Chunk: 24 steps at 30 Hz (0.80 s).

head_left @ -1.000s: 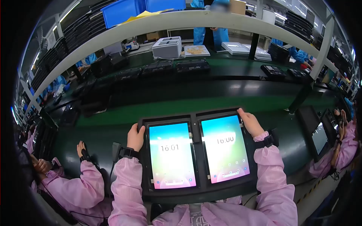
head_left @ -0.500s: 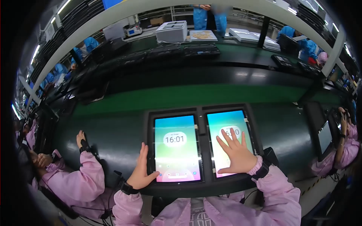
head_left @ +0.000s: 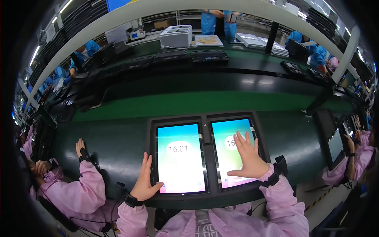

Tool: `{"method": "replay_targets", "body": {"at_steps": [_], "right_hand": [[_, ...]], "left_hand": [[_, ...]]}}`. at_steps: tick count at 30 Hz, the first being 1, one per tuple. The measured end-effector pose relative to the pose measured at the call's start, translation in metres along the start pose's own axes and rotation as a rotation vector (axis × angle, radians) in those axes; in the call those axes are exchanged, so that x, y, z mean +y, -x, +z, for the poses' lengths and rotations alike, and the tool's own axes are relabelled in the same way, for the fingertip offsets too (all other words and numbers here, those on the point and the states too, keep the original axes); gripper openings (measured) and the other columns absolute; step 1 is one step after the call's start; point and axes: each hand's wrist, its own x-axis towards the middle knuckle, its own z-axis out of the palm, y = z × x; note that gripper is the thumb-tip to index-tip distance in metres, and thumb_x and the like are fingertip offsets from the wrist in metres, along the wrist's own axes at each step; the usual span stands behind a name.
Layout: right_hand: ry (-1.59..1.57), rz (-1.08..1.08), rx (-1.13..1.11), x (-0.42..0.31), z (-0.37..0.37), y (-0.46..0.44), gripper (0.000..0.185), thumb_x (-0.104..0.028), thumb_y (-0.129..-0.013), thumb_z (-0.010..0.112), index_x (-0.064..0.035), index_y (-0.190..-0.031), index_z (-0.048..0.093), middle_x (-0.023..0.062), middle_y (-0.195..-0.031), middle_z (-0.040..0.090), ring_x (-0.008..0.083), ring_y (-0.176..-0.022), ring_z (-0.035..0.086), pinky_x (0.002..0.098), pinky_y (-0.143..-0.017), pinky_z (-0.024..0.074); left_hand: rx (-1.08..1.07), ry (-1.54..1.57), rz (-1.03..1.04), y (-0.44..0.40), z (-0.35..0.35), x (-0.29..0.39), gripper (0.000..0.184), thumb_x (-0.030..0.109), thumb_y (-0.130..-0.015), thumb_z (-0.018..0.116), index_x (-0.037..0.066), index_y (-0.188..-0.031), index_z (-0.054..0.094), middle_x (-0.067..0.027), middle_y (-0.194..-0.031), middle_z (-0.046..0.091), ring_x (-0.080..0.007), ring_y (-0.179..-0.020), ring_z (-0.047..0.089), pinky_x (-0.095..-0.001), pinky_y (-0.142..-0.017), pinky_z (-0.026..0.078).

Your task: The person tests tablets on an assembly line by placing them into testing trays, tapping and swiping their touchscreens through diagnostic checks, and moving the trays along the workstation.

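Observation:
Two lit tablets lie side by side in a black tray. The left tablet (head_left: pixel 179 170) shows 16:01 on a blue, green and pink screen. My left hand (head_left: pixel 146 183) rests along the tray's left side, fingers stretched out, with the thumb at that tablet's lower left corner. Over the screen of the right tablet (head_left: pixel 223 132) my right hand (head_left: pixel 249 160) is spread, hiding part of its clock and its lower right area. Whether the fingertips touch the glass I cannot tell. The black tray (head_left: pixel 209 170) sits at the front edge of the dark green bench. Neither hand grips anything.
A person in a pink sleeve (head_left: pixel 92 177) sits on the left, one hand on the bench (head_left: pixel 114 150). At right, another person handles a tablet (head_left: pixel 335 145) in a tray. Black trays (head_left: pixel 209 56) and a white box (head_left: pixel 176 37) stand behind; a frame bar (head_left: pixel 221 6) crosses above.
The view has shifted slightly, with the tablets now a little further left. My right hand's fingers are closer together and sit further right on the right tablet. My left hand stays beside the tray.

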Motion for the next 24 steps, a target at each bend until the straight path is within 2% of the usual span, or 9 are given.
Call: {"method": "replay_targets", "body": {"at_steps": [14,17,19,20,22,23,24], "right_hand": [[0.096,-0.086,-0.037,-0.012,0.007,0.0,0.125,-0.068,-0.067,0.074,-0.0022,-0.154,0.014,0.0248,-0.159,0.013,0.0519,-0.145,0.004,0.0737,-0.108,0.0009],[0.077,-0.09,-0.031,-0.011,0.008,0.0,0.12,-0.067,-0.07,0.072,-0.0022,-0.154,0.014,0.0242,-0.159,0.014,0.0511,-0.146,0.004,0.0738,-0.108,0.0008],[-0.005,-0.053,0.006,0.0,0.007,-0.001,0.117,-0.063,-0.073,0.072,-0.0022,-0.154,0.014,0.0239,-0.159,0.012,0.0508,-0.146,0.0,0.073,-0.108,-0.0009],[-0.09,-0.023,0.037,0.004,0.005,-0.002,0.113,-0.059,-0.076,0.072,-0.0021,-0.154,0.013,0.0235,-0.16,0.01,0.0505,-0.146,-0.003,0.0722,-0.108,-0.0026],[-0.067,0.021,0.059,0.005,0.001,-0.003,0.11,-0.057,-0.078,0.071,-0.0023,-0.154,0.014,0.0233,-0.16,0.01,0.0497,-0.146,-0.004,0.0719,-0.108,-0.0032],[-0.049,0.066,0.081,0.006,0.0,-0.003,0.106,-0.055,-0.08,0.07,-0.0024,-0.153,0.015,0.0231,-0.16,0.011,0.049,-0.147,-0.005,0.0717,-0.108,-0.0039],[-0.058,0.081,0.118,0.007,0.0,-0.003,0.098,-0.053,-0.08,0.071,-0.0039,-0.151,0.024,0.0234,-0.16,0.011,0.0485,-0.147,-0.006,0.0714,-0.109,-0.0038]], "left_hand": [[-0.022,-0.058,-0.032,0.0,-0.002,0.005,0.102,0.013,-0.077,0.072,-0.001,-0.154,0.005,-0.0266,-0.16,-0.006,-0.0456,-0.147,0.007,-0.0498,-0.118,0.016],[-0.014,-0.064,-0.045,-0.004,-0.004,0.012,0.101,0.014,-0.079,0.071,-0.001,-0.154,0.006,-0.0271,-0.16,0.002,-0.0453,-0.147,0.009,-0.0505,-0.118,0.017],[0.132,-0.264,-0.064,-0.015,-0.005,0.024,0.087,0.014,-0.08,0.071,-0.002,-0.15,0.021,-0.0276,-0.154,0.024,-0.0449,-0.144,0.021,-0.0491,-0.116,0.023],[0.133,-0.261,-0.061,-0.025,-0.005,0.031,0.087,0.014,-0.08,0.071,-0.002,-0.15,0.021,-0.0276,-0.154,0.024,-0.0449,-0.144,0.021,-0.0491,-0.116,0.023],[0.201,-0.209,0.151,-0.054,-0.003,0.052,0.065,0.014,-0.083,0.069,-0.003,-0.138,0.04,-0.0257,-0.139,0.046,-0.0437,-0.135,0.038,-0.0476,-0.112,0.03],[0.202,-0.144,0.222,-0.071,0.002,0.066,0.044,0.015,-0.084,0.067,-0.001,-0.122,0.053,-0.0212,-0.123,0.058,-0.0412,-0.122,0.05,-0.0465,-0.106,0.036],[0.129,-0.136,0.278,-0.09,0.007,0.076,0.038,0.015,-0.083,0.067,0.0,-0.117,0.055,-0.019,-0.117,0.06,-0.0391,-0.116,0.053,-0.0461,-0.102,0.038]]}}
